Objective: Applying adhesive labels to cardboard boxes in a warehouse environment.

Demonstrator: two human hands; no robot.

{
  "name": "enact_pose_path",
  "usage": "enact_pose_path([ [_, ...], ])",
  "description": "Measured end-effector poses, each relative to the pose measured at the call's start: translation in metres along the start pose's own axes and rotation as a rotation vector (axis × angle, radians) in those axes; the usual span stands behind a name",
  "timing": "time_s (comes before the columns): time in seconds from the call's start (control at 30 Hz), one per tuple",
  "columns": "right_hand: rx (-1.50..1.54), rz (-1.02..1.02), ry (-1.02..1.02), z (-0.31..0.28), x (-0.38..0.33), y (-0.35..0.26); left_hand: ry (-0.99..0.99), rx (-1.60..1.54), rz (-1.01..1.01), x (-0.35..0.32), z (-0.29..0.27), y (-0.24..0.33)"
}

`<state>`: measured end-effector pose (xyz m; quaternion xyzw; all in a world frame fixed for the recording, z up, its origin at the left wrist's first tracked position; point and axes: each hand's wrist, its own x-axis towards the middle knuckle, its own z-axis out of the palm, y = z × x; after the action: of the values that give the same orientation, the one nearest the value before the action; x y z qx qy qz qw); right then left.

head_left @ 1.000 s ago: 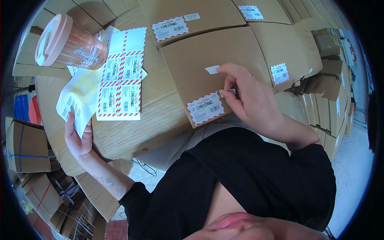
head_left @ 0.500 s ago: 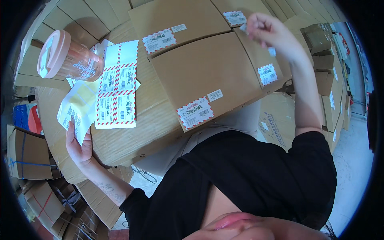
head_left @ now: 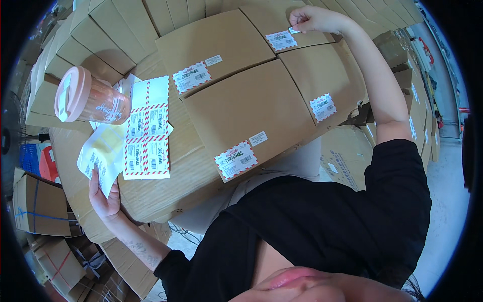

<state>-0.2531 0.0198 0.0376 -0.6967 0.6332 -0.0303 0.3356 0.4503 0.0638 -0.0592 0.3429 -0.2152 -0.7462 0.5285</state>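
At the far right box (head_left: 282, 17), the fingertips of my right hand (head_left: 322, 21) pinch a small white label (head_left: 294, 30). It sits right beside the larger red-and-white bordered sticker (head_left: 281, 41) on that box; whether it is stuck down I cannot tell. My left hand (head_left: 105, 198) holds the near edge of a white label backing sheet (head_left: 103, 158) between thumb and fingers. Next to that sheet lies a sheet of bordered stickers (head_left: 147, 128). Bordered stickers also mark the far left box (head_left: 211, 43), the near left box (head_left: 251, 105) and the near right box (head_left: 327, 70).
A pink-lidded tumbler (head_left: 108, 103) stands on the paper at the left. Rows of cardboard cartons (head_left: 108, 30) line the table's far side. More cartons (head_left: 43, 204) tied with straps are at the lower left, and a stack of boxes (head_left: 415, 90) stands at the right.
My right hand has moved from above the near right box to the far right box, bringing a small label beside its sticker. The left hand keeps its hold; the whole view has shifted slightly.
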Motion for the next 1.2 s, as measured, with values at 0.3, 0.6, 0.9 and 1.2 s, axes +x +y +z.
enact_pose_path([
  [0.3,0.050,-0.028,-0.067,0.001,0.005,0.001,0.037,0.009,0.004,-0.003,-0.001,0.002],
  [0.6,-0.060,0.026,-0.021,0.007,0.009,0.018,0.028,0.016,0.003,0.000,-0.002,0.003],
  [0.9,-0.026,0.086,0.252,0.014,-0.038,0.027,0.021,0.036,0.019,-0.002,0.001,-0.001],
  [1.2,0.401,0.020,-0.059,0.052,-0.143,-0.066,0.031,0.096,0.011,-0.004,-0.008,0.006],
])
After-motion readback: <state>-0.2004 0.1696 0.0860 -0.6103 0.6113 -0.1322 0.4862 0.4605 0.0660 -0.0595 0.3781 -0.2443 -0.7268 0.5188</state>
